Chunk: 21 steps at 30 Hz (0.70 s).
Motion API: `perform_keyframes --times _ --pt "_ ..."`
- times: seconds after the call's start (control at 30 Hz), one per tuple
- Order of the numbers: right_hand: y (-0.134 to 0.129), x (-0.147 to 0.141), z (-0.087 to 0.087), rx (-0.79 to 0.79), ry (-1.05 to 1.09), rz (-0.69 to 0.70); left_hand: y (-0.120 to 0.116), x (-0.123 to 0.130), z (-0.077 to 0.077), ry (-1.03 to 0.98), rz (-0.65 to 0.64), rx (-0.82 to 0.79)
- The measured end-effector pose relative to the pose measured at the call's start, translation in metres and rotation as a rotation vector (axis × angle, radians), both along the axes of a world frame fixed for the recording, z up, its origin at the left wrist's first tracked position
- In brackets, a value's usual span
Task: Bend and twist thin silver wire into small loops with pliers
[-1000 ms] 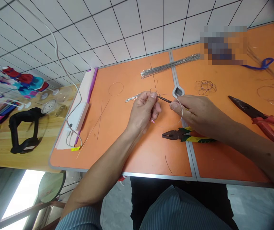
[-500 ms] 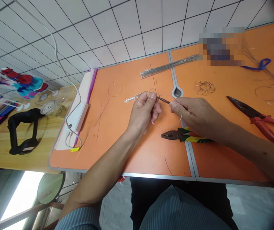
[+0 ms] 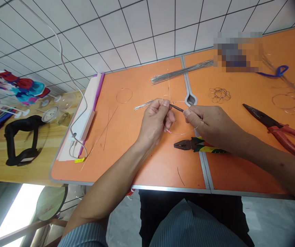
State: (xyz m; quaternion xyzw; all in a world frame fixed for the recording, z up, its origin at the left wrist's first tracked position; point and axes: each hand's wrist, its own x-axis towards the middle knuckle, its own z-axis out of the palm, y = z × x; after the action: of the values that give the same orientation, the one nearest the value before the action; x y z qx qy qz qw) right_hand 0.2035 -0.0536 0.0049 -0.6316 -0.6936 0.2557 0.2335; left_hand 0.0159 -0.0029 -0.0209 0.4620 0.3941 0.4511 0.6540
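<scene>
Between thumb and fingers, my left hand (image 3: 156,120) pinches a thin wire loop (image 3: 184,133), which carries small pink beads (image 3: 168,131) below the fingertips. A thin wire end rises above that hand. My right hand (image 3: 206,120) is closed around a slim dark tool (image 3: 177,108), whose tip meets the wire at my left fingertips. Pliers with green and yellow handles (image 3: 188,144) lie below my right hand, partly hidden by it.
On the orange table (image 3: 152,171) lie a bundle of straight wires (image 3: 182,71), a wire ring (image 3: 124,96), a twisted wire flower (image 3: 219,95) and red-handled pliers (image 3: 276,127). A white power strip (image 3: 83,128) sits at the left edge.
The wire end above my left hand has swung to the right and more upright. The loop and beads have shifted slightly right. Both hands keep their grip.
</scene>
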Motion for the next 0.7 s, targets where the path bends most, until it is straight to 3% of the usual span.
perform_keyframes --times 0.17,0.37,0.53,0.7 --pt "0.007 0.003 -0.006 0.045 -0.073 0.055 0.004 -0.003 0.001 0.007 0.052 0.009" --pt "0.025 0.03 -0.023 0.078 -0.193 0.039 0.011 -0.011 0.006 0.036 0.117 0.005" --pt "0.023 0.027 -0.01 0.044 0.216 -0.093 0.005 -0.005 0.005 0.119 0.069 -0.032" --pt "0.018 0.012 -0.007 0.098 0.416 -0.132 -0.003 0.002 -0.002 0.108 -0.069 -0.056"
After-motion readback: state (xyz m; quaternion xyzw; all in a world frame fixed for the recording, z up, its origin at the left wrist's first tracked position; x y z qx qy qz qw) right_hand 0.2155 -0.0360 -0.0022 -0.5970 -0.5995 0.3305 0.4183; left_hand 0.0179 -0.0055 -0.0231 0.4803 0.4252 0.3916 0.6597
